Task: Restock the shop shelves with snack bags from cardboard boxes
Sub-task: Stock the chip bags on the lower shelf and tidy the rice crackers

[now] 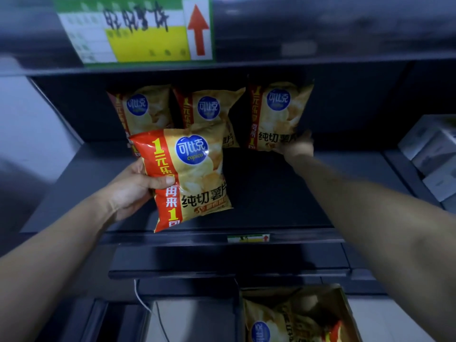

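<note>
My left hand grips a yellow and red chip bag by its left edge, held upright over the front of the dark shelf. My right hand reaches to the back of the shelf and holds the lower right corner of another chip bag standing upright there. Two more chip bags stand at the back, to the left of it. A cardboard box with more chip bags inside sits low at the right.
A green, yellow and white price sign with a red arrow hangs on the shelf edge above. White packages lie on the neighbouring shelf at the right. A white cable hangs below the shelf front.
</note>
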`<control>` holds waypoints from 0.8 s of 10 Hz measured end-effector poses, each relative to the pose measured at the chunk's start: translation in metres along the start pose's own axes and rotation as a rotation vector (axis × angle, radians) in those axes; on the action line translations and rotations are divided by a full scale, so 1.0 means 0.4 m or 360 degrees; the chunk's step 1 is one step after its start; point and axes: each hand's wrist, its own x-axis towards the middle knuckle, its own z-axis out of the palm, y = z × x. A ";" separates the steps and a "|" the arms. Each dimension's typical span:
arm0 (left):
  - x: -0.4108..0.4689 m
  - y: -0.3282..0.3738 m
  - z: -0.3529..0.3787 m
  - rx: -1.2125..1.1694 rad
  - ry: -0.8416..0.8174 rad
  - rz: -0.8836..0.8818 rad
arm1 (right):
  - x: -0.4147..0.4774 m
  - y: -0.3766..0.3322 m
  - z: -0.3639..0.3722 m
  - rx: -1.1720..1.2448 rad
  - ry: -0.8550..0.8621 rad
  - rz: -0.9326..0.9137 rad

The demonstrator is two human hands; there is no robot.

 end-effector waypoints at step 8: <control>0.039 0.064 -0.140 0.0134 0.0826 0.0321 | -0.385 -0.208 0.362 0.0113 -0.1203 -0.0471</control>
